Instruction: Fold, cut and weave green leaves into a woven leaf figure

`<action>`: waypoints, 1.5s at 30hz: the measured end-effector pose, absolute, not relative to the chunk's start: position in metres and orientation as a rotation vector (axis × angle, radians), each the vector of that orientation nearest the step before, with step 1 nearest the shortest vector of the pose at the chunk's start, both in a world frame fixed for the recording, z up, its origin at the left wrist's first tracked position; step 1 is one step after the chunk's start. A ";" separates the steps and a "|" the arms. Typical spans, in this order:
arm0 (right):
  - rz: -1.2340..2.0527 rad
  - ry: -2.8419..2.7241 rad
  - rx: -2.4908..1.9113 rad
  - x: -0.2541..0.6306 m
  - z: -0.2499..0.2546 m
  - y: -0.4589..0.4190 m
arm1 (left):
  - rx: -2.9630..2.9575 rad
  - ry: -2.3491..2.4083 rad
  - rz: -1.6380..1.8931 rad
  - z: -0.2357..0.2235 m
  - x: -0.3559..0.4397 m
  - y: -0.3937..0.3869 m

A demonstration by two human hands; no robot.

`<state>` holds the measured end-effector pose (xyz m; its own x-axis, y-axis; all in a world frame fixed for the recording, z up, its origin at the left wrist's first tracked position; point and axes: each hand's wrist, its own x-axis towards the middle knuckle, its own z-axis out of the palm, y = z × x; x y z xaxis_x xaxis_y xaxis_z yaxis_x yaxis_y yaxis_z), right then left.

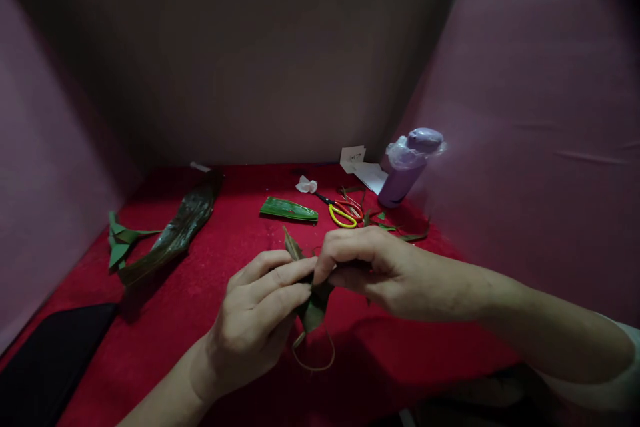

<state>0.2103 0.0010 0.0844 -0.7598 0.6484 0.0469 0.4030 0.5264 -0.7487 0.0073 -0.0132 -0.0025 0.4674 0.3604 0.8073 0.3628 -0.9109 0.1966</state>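
Note:
Both my hands meet over the red cloth table (210, 280) and pinch a small folded green leaf piece (313, 307). My left hand (257, 317) has its fingers closed round the leaf from the left. From the right, my right hand (370, 263) grips its top with pressed fingertips. A pointed leaf tip (291, 245) sticks up between the hands. A thin strip loops down below the leaf (315, 357).
A long dark leaf (175, 230) and a folded green leaf shape (120, 243) lie at the left. A cut green leaf piece (289, 209), red-and-yellow scissors (344, 211), leaf scraps, white paper (360, 167) and a purple bottle (407, 167) sit at the back. A black object (50, 360) lies front left.

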 end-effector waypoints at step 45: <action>-1.140 -2.768 -0.141 0.242 0.069 0.024 | -2.728 -0.699 -1.525 -0.004 0.008 -0.014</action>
<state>0.2419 0.0242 0.0685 -0.9851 0.0317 0.1691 0.1416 0.7076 0.6923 0.0081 -0.0138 -0.0044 0.4519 0.4004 0.7971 0.3424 -0.9030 0.2595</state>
